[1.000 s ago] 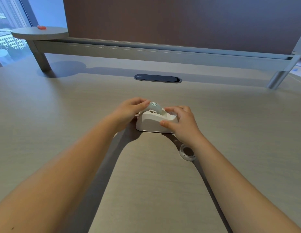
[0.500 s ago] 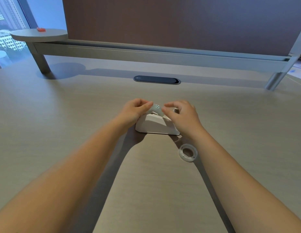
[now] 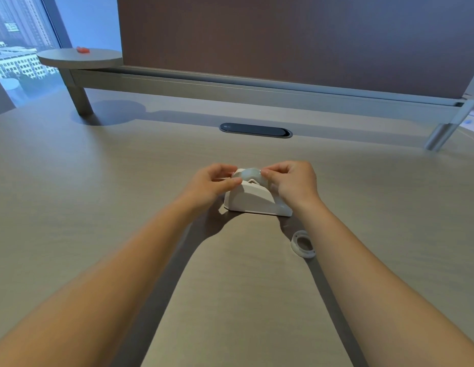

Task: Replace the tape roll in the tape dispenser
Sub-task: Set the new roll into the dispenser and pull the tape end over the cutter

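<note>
A white tape dispenser (image 3: 253,202) stands on the wooden table (image 3: 98,194) in the middle of the view. A pale translucent tape roll (image 3: 248,174) sits at its top, partly above the body. My left hand (image 3: 213,182) pinches the roll's left side. From the right, the fingertips of my right hand (image 3: 291,182) pinch its other side. An empty white tape core ring (image 3: 302,244) lies flat on the table, near right of the dispenser, beside my right forearm.
A dark oval cable grommet (image 3: 255,130) is set in the table behind the dispenser. A partition panel on a metal rail (image 3: 257,91) closes off the far edge. A round raised shelf (image 3: 79,58) with a small red object (image 3: 83,50) stands far left.
My right hand left the dispenser's front end and came up to the roll's right side. Both hands now pinch the roll from its two sides.
</note>
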The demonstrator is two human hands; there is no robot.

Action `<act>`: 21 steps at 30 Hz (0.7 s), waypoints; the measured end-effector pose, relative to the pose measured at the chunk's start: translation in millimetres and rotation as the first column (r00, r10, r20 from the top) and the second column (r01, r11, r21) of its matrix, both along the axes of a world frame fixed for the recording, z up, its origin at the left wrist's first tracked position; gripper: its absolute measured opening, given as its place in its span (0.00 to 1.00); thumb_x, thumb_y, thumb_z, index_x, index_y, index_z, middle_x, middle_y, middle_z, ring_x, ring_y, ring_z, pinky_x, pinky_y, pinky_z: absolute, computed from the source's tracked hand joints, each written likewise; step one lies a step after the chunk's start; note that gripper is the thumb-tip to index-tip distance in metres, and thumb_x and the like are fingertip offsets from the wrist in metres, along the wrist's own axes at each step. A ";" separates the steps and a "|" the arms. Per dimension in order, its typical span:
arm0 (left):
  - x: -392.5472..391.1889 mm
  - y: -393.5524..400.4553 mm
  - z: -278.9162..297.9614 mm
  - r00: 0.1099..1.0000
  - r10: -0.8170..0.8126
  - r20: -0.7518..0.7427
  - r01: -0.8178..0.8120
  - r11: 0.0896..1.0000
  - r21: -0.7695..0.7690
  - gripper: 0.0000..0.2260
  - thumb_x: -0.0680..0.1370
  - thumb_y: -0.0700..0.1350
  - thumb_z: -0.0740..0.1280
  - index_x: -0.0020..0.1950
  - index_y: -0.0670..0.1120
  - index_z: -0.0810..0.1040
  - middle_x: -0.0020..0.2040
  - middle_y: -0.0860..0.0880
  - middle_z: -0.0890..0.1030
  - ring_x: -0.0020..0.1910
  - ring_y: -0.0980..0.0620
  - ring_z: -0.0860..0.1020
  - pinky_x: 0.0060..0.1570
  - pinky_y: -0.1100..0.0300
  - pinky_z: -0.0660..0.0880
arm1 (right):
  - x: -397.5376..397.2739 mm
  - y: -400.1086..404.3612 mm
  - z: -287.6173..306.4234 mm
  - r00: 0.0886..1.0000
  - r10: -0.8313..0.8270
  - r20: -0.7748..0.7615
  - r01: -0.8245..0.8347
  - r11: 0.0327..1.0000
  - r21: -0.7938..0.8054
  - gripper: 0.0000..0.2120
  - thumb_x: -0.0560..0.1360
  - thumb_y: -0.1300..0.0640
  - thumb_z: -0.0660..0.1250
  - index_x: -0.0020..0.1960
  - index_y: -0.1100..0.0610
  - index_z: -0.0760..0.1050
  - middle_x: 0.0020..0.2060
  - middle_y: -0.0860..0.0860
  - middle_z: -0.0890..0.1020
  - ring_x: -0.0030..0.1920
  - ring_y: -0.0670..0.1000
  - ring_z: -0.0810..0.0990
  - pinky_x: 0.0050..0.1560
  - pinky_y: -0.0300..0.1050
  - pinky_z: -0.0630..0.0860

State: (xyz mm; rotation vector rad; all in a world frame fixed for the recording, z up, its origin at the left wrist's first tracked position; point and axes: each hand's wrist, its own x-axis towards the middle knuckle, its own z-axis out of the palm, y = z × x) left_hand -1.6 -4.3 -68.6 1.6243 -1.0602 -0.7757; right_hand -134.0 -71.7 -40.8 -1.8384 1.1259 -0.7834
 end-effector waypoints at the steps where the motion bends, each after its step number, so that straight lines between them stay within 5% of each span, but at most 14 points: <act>1: -0.3 -0.1 0.3 1.000 0.001 0.007 -0.001 1.000 0.002 0.16 0.73 0.44 0.64 0.60 0.44 0.72 0.57 0.46 0.76 0.56 0.49 0.73 0.57 0.56 0.69 | -0.9 0.4 -0.9 1.000 -0.003 -0.022 0.003 0.999 -0.040 0.10 0.72 0.58 0.65 0.48 0.62 0.81 0.42 0.53 0.80 0.43 0.51 0.75 0.37 0.39 0.70; 3: -0.4 -0.1 1.2 1.000 -0.003 0.018 0.003 1.000 0.012 0.17 0.73 0.45 0.64 0.61 0.44 0.71 0.57 0.46 0.75 0.56 0.49 0.72 0.58 0.55 0.69 | -2.2 -0.3 -1.7 0.995 -0.010 -0.094 -0.004 0.990 -0.144 0.10 0.73 0.59 0.63 0.46 0.63 0.81 0.41 0.54 0.80 0.41 0.51 0.74 0.38 0.41 0.71; 7: -1.1 -0.6 2.2 1.000 -0.009 0.016 0.009 1.000 0.018 0.15 0.73 0.44 0.63 0.60 0.44 0.72 0.56 0.47 0.75 0.55 0.50 0.72 0.55 0.56 0.68 | -1.8 -2.9 5.4 0.951 -0.012 -0.309 -0.070 0.965 -0.254 0.09 0.76 0.58 0.58 0.42 0.58 0.75 0.43 0.54 0.80 0.43 0.52 0.71 0.56 0.50 0.66; 13: -0.5 -2.6 0.9 0.999 0.014 0.033 -0.015 1.000 0.024 0.15 0.74 0.46 0.62 0.59 0.45 0.72 0.60 0.44 0.76 0.56 0.49 0.72 0.59 0.52 0.69 | -1.5 -7.0 19.0 0.910 0.065 -0.409 -0.143 0.976 -0.163 0.09 0.74 0.65 0.57 0.50 0.58 0.73 0.53 0.57 0.78 0.52 0.56 0.74 0.62 0.57 0.70; 21: -1.3 -3.6 0.5 0.999 0.028 0.025 -0.029 0.999 0.017 0.14 0.74 0.46 0.62 0.58 0.45 0.73 0.60 0.44 0.76 0.57 0.48 0.73 0.47 0.57 0.71 | 8.1 -6.8 22.3 0.845 0.096 -0.526 -0.170 0.981 -0.094 0.15 0.75 0.62 0.51 0.52 0.62 0.75 0.54 0.58 0.80 0.54 0.58 0.74 0.61 0.55 0.68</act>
